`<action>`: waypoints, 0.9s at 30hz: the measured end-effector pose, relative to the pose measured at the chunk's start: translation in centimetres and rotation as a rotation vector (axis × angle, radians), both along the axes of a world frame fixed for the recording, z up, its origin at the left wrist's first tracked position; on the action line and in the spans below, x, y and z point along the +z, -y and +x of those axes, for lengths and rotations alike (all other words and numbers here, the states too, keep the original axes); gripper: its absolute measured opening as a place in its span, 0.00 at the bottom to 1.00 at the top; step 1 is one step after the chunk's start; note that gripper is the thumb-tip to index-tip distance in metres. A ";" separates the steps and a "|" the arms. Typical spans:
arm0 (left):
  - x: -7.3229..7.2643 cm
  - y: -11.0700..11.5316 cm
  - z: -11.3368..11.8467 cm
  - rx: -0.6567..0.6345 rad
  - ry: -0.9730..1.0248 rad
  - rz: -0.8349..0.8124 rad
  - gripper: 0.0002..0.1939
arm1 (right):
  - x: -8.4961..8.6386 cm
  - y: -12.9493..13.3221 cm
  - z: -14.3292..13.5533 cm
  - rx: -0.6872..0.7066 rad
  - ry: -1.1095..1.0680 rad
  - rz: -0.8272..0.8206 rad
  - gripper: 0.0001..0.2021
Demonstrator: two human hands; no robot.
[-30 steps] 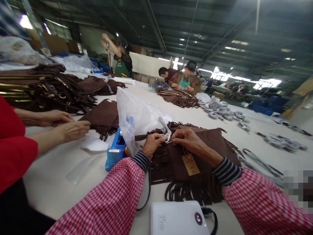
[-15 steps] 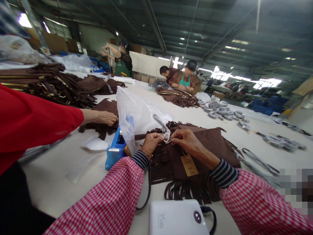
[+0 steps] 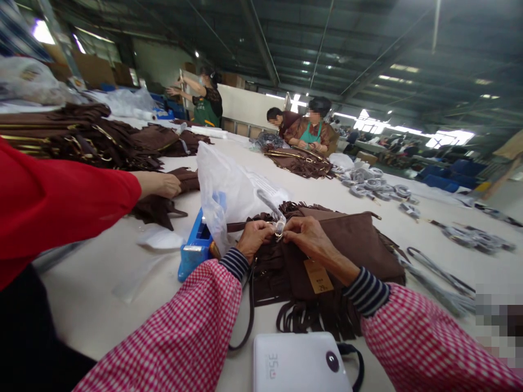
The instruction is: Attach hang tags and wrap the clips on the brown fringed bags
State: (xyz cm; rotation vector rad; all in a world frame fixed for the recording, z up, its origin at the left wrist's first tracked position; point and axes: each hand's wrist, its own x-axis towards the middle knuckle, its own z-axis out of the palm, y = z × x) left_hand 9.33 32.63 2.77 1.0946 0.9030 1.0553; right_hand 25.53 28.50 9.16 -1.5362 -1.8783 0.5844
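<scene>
A dark brown fringed bag (image 3: pixel 347 239) lies on the table before me, with a brown paper tag (image 3: pixel 317 276) hanging from it. Over its left part, my left hand (image 3: pixel 256 238) pinches a small metal clasp (image 3: pixel 279 233) at the end of a plastic-wrapped strap (image 3: pixel 267 202). My right hand (image 3: pixel 308 239) is closed too, thumb and fingertips pinching the clasp from the other side. Exactly how the metal parts join is too small to tell. A thin dark strap (image 3: pixel 250 321) hangs down beside my left wrist.
A blue tape dispenser (image 3: pixel 196 253) and a clear plastic bag (image 3: pixel 223 185) stand left of my hands. In front lies a white power bank (image 3: pixel 300 362). A co-worker's red sleeve (image 3: pixel 69 209) reaches in from the left. Wrapped straps (image 3: pixel 368 182) and brown bag piles (image 3: pixel 300 160) lie farther back.
My hands stay at the clasp with only slight finger movement. The co-worker's hand at left has drawn back a little, folding or lifting the brown piece there.
</scene>
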 end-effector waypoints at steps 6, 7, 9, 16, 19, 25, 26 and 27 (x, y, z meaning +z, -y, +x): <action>0.6 0.1 -0.3 -0.011 -0.082 0.012 0.06 | 0.3 0.4 0.2 -0.056 0.026 0.008 0.05; 0.6 0.1 -0.3 -0.009 -0.097 0.020 0.06 | 0.3 0.5 0.2 -0.055 0.037 0.014 0.05; 0.6 0.3 -0.4 -0.002 -0.130 0.041 0.07 | 0.3 0.7 0.1 -0.069 0.047 0.023 0.05; 0.7 0.7 -1.7 0.033 -0.269 0.200 0.08 | -0.7 0.8 0.4 -0.182 -0.019 0.015 0.06; 0.7 0.8 -1.8 0.001 -0.322 0.278 0.05 | -0.8 0.8 0.3 -0.152 -0.040 0.013 0.06; 0.0 0.6 -1.6 0.008 -0.389 0.353 0.05 | -0.5 1.0 -0.2 -0.121 -0.010 -0.004 0.07; -0.1 0.6 -1.6 0.008 -0.397 0.360 0.04 | -0.6 1.0 -0.2 -0.128 -0.013 -0.003 0.06; -0.2 0.5 -1.6 0.008 -0.404 0.368 0.04 | -0.8 1.1 -0.2 -0.136 -0.020 0.001 0.06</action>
